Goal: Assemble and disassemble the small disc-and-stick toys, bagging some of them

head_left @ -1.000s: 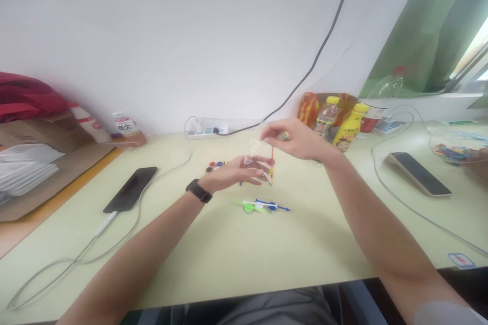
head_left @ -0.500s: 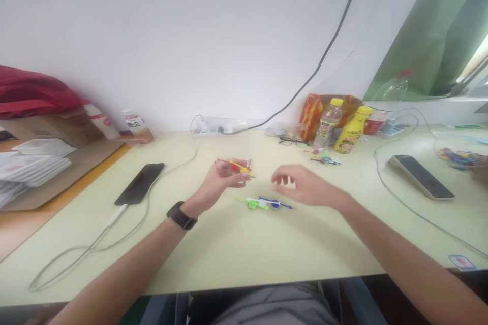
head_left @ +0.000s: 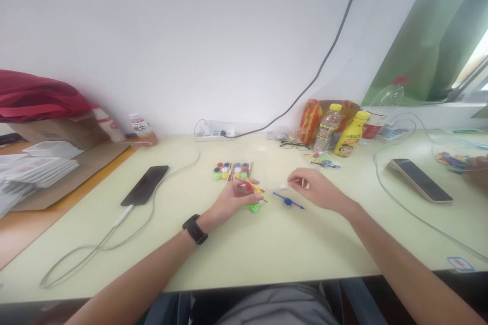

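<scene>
Both hands have shifted since half a second ago: the left hand has come nearer the body and now hangs over the green piece, while the right hand, whose fingers were loosely curled around nothing, is closed at the fingertips on a small white piece, blurred in outline. That white piece no longer lies in the row between the green piece and the blue arrow, and the blue arrow now rests by itself on the desk, just below the right fingertips and farther from the green piece. Thumb and fingers of the left hand pinch the red and yellow pieces, which stick out past the fingertips; how many there are cannot be told. Beyond that hand, two clusters of round coloured pots have come into sight, having been covered by it. A colourful packet lies farther back, near the glasses and two yellow-capped bottles. To the left, a black phone joined to a white cable lies near the watch on the left wrist.
</scene>
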Demonstrator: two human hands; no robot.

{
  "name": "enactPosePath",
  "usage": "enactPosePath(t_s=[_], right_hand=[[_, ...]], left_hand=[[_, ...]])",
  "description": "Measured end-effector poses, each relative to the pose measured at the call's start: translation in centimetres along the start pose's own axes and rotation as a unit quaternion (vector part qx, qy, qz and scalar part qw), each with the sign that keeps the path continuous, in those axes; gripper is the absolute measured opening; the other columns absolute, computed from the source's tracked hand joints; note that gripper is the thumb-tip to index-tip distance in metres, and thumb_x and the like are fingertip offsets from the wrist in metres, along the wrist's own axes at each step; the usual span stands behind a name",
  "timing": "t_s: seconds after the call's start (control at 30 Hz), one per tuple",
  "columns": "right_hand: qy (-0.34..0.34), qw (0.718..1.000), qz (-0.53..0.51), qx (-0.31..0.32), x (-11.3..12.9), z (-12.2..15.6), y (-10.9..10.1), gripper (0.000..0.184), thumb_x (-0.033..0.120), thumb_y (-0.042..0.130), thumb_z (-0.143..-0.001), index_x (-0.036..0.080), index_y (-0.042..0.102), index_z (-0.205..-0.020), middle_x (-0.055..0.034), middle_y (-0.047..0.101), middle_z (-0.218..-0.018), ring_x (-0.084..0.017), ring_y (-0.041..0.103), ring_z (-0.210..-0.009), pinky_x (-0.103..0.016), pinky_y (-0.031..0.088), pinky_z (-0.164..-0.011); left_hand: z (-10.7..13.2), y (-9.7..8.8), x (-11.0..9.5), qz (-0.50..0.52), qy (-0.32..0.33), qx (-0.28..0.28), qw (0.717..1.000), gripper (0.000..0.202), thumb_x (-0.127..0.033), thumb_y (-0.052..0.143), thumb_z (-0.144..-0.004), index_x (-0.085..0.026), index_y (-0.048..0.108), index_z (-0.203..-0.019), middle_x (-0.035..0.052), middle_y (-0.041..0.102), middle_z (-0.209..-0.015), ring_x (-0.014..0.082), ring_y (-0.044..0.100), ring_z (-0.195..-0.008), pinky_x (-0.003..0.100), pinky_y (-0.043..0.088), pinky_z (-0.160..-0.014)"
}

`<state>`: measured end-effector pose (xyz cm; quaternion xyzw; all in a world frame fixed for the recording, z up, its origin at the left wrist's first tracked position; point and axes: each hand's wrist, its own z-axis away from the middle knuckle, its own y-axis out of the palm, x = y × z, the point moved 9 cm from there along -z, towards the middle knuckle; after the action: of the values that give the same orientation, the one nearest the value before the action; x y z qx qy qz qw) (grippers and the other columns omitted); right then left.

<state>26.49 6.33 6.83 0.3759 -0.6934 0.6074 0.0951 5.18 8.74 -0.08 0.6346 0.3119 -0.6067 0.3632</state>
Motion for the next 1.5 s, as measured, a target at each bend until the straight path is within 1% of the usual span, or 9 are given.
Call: enactPosePath(t_s=[0.2,0.37,0.47,0.63,0.97,1.17,1.3,1.37,1.5], right_hand=[[-0.006,0.982,-0.036,-0.185,2.7,-0.5,-9.3,0.023,0.042,0.06,-0.094,0.023,0.073,-0.098,-0.0089,0.075,-0.097,-0.026,0.066,-0.081,-0.039,0.051,-0.071],[-0.065,0.977,-0.06,-0.195,8.3,-2.9,-12.3,0.02,0.036,0.063,-0.091,0.022,0.07,-0.104,-0.0072,0.069,-0.085,-0.023,0.063,-0.074,-0.035,0.048,-0.065],[-0.072,0.98,-0.02,-0.182,9.7,-5.3,-11.6,0.011,0.024,0.063,-0.085,0.021,0.067,-0.095,-0.0027,0.063,-0.075,-0.018,0.057,-0.067,-0.031,0.043,-0.062],[-0.034,0.993,0.02,-0.115,8.6,-8.5,-8.2,0.009,0.015,0.061,-0.077,0.02,0.061,-0.085,0.0014,0.059,-0.068,-0.015,0.053,-0.063,-0.027,0.036,-0.058],[0.013,0.99,0.139,0.035,7.8,-8.5,-3.5,0.027,0.016,0.066,-0.075,0.023,0.061,-0.1,-0.0002,0.068,-0.088,-0.015,0.059,-0.071,-0.026,0.033,-0.057],[-0.002,0.993,0.116,0.025,8.5,-7.8,-5.5,0.007,0.025,0.062,-0.084,0.021,0.062,-0.09,-0.0013,0.07,-0.084,-0.015,0.059,-0.068,-0.026,0.037,-0.059],[0.038,0.988,0.137,0.064,6.4,-6.9,-6.9,0.005,0.023,0.062,-0.084,0.02,0.065,-0.081,-0.004,0.072,-0.084,-0.018,0.063,-0.072,-0.028,0.04,-0.06],[0.062,0.976,0.161,0.13,4.5,-5.9,-5.7,0.006,0.022,0.064,-0.082,0.02,0.068,-0.079,-0.0051,0.074,-0.088,-0.02,0.066,-0.077,-0.028,0.041,-0.061],[0.041,0.953,0.147,0.261,2.2,-2.9,0.0,0.007,0.028,0.07,-0.082,0.022,0.073,-0.085,-0.0055,0.075,-0.098,-0.023,0.068,-0.085,-0.029,0.044,-0.066]], left_hand=[[-1.4,0.0,0.2,-0.02,0.019,-0.024,0.999,0.049,-0.037,0.091,-0.076,-0.017,0.071,-0.115,0.0145,0.078,-0.114,0.0277,0.077,-0.1,0.036,0.061,-0.086],[-4.1,0.7,0.7,-0.043,0.026,-0.042,0.998,0.048,-0.04,0.091,-0.075,-0.015,0.072,-0.112,0.0139,0.079,-0.108,0.0278,0.077,-0.1,0.041,0.059,-0.095],[-4.9,2.1,1.1,-0.047,0.033,-0.018,0.998,0.047,-0.041,0.091,-0.075,-0.015,0.072,-0.108,0.0136,0.079,-0.108,0.0278,0.077,-0.099,0.041,0.059,-0.093],[-4.4,2.8,0.8,-0.056,0.068,0.002,0.996,0.04,-0.041,0.09,-0.075,-0.013,0.072,-0.098,0.0148,0.074,-0.121,0.0255,0.076,-0.098,0.037,0.06,-0.087],[-4.2,2.1,1.5,-0.067,0.057,-0.016,0.996,0.06,-0.039,0.092,-0.074,-0.015,0.065,-0.122,0.0131,0.077,-0.108,0.0264,0.077,-0.098,0.038,0.062,-0.087],[-3.8,2.3,0.2,-0.042,0.079,-0.014,0.996,0.06,-0.038,0.09,-0.076,-0.015,0.063,-0.124,0.0135,0.078,-0.109,0.0264,0.078,-0.098,0.039,0.062,-0.088],[-3.6,2.0,-0.4,-0.067,0.094,-0.026,0.993,0.059,-0.037,0.091,-0.075,-0.016,0.065,-0.123,0.0132,0.078,-0.108,0.0266,0.077,-0.1,0.038,0.062,-0.089],[-3.7,2.1,0.3,-0.082,0.071,-0.015,0.994,0.057,-0.038,0.092,-0.074,-0.015,0.066,-0.119,0.0137,0.079,-0.106,0.027,0.077,-0.097,0.038,0.062,-0.086],[-3.8,1.7,0.6,-0.097,0.075,-0.032,0.992,0.06,-0.041,0.091,-0.074,-0.016,0.066,-0.122,0.0141,0.079,-0.109,0.0268,0.078,-0.095,0.039,0.062,-0.086]])
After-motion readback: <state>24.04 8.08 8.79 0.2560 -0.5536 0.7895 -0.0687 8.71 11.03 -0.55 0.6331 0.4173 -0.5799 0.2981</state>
